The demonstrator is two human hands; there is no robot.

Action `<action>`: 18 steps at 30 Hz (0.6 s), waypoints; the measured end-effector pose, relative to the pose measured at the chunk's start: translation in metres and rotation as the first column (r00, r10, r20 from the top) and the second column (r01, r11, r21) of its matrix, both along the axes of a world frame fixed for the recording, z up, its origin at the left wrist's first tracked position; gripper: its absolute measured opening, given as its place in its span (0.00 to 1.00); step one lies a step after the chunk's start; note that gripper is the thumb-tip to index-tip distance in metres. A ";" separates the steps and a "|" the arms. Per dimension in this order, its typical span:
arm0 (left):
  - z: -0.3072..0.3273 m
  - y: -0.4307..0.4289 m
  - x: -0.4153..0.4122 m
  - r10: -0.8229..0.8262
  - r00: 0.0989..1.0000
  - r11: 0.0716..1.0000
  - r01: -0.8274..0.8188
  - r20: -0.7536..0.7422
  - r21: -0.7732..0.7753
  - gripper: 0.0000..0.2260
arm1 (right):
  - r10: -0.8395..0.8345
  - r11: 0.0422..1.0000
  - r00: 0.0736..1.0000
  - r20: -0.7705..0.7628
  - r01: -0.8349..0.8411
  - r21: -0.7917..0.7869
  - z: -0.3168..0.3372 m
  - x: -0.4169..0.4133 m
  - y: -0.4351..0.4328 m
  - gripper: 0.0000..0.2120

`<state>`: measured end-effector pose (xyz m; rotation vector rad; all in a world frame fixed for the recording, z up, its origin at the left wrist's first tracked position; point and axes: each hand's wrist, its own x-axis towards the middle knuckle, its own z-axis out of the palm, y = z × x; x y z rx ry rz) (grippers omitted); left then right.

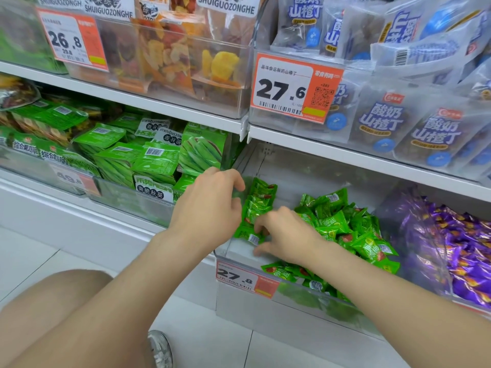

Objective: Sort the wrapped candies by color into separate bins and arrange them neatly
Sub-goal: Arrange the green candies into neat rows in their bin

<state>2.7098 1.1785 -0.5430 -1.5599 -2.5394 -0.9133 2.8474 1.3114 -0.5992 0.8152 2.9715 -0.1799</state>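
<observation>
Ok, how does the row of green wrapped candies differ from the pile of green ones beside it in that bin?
The row of green wrapped candies stands on edge in a line along the left wall of the clear plastic bin; the pile of green wrapped candies lies jumbled at all angles. The left hand and right hand are at the row, not the pile. Same wrappers, same bin.

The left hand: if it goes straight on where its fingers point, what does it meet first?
Probably the lined-up row of green candies, right in front of the fingertips of the left hand; whether they already touch it, the picture does not settle.
</observation>
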 end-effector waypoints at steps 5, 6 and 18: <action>0.000 0.000 -0.002 -0.005 1.000 1.000 0.005 0.003 0.000 0.11 | -0.036 0.999 0.995 -0.095 0.039 0.030 -0.002 0.001 0.003 0.12; 0.000 0.001 -0.002 -0.003 1.000 1.000 0.003 0.002 0.001 0.11 | -0.034 0.999 0.994 -0.101 0.038 0.037 -0.001 0.002 0.004 0.13; -0.001 0.003 -0.002 -0.001 1.000 1.000 0.001 -0.007 -0.001 0.09 | -0.021 0.961 0.995 -0.099 0.047 0.271 -0.005 -0.001 -0.003 0.15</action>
